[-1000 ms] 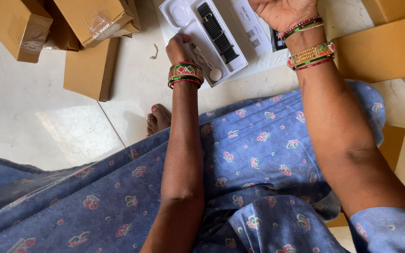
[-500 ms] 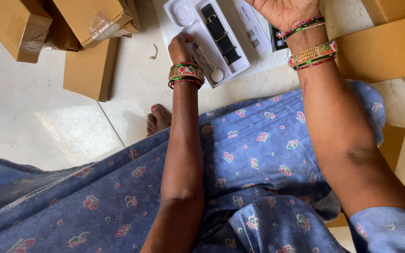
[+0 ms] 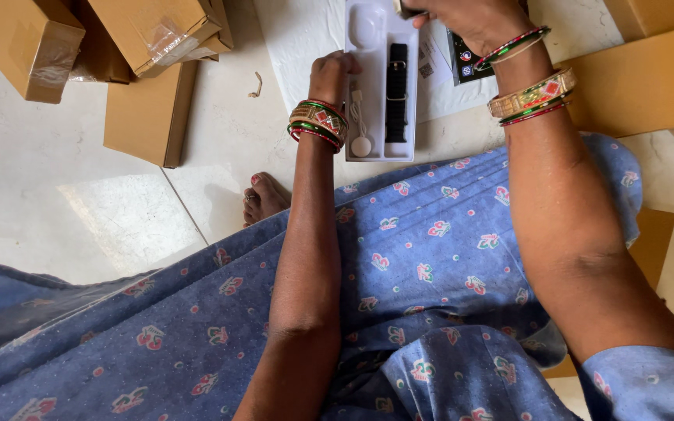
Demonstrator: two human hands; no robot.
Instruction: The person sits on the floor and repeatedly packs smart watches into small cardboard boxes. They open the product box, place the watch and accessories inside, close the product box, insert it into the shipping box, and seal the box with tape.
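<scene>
A person seated on a pale tiled floor (image 3: 64,210), blue flowered cloth across the lap, works over a long white tray (image 3: 382,78) that lies on the floor just beyond the knees. The left hand (image 3: 331,74) grips the tray's left edge, its fingers curled shut on the rim, coloured bangles stacked at the wrist. The tray holds a black watch strap (image 3: 397,93) lying lengthwise in its right channel, a white charging cable (image 3: 359,125) with a round puck at the near end in the left channel, and a rounded hollow at the far end. The right hand (image 3: 470,19) is above the tray's far right corner, at the top edge of the view; its fingers appear bent around a small dark object (image 3: 407,8), but most of that is cut off by the frame and the hold cannot be told for certain. Under the tray lies a white sheet (image 3: 298,39), and a dark printed card (image 3: 462,62) lies just beside the tray, near the right wrist. Brown cardboard boxes (image 3: 150,27) stand at the far left, flat cardboard (image 3: 641,78) at the right. A bare foot (image 3: 263,195) shows beside the left forearm.
</scene>
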